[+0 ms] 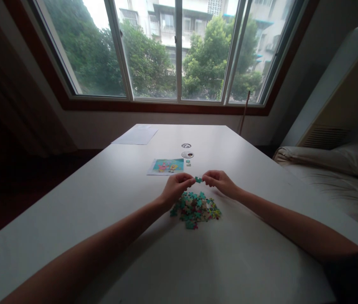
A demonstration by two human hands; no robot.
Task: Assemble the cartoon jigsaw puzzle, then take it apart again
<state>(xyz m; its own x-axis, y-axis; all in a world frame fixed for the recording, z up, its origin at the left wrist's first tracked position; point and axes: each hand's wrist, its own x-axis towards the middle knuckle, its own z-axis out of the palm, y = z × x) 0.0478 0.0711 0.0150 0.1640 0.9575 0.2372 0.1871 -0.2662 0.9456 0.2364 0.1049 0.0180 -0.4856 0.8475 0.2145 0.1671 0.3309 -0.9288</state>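
Observation:
A teal jigsaw puzzle piece (198, 180) is held up between my two hands, above the far side of a heap of pieces. My left hand (179, 186) pinches its left edge between thumb and fingertips. On its right edge, the fingers of my right hand (220, 182) are closed too. Below lies the heap of puzzle pieces (198, 209), mostly teal with some yellow, pink and beige ones. Just beyond my left hand rests a colourful cartoon picture sheet (168, 166). Beside its right edge sit a couple of small loose pieces (188, 163).
Two round flat discs (187, 155) lie farther back on the white table (118, 181). White paper sheets (137, 135) are at the far left corner. A wide window (175, 55) stands behind the table, and a leather sofa (331, 169) is at the right.

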